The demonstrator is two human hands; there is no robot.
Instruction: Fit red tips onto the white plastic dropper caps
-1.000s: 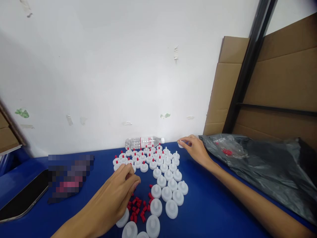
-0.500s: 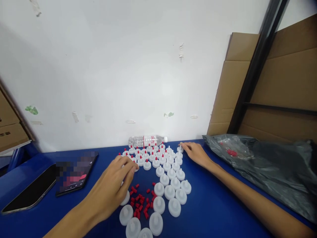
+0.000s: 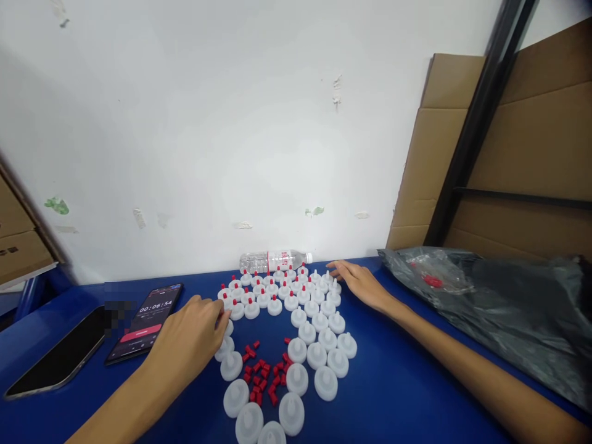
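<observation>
My left hand (image 3: 197, 327) is closed, fingers curled, at the left edge of a cluster of white caps. Its fingertips are beside a white cap with a red tip (image 3: 226, 300); anything inside them is hidden. Across the cluster, my right hand (image 3: 361, 282) has its fingers stretched out over the back right caps, close to an untipped white cap (image 3: 334, 287). Several white nozzle caps with red tips (image 3: 274, 305) stand upright at the back. More untipped white caps (image 3: 317, 356) run down the right and front. Loose small red tips (image 3: 259, 376) lie in the middle.
A clear water bottle (image 3: 277, 261) lies against the wall behind the caps. Two phones, one showing a timer (image 3: 148, 324) and one dark (image 3: 58, 354), rest at left. A grey plastic bag (image 3: 499, 308) with a clear bag of red pieces (image 3: 435, 280) covers the right side.
My left hand has moved left, away from a cap with a red tip that now stands in view. My right fingers have shifted slightly left and spread off the cap they were on.
</observation>
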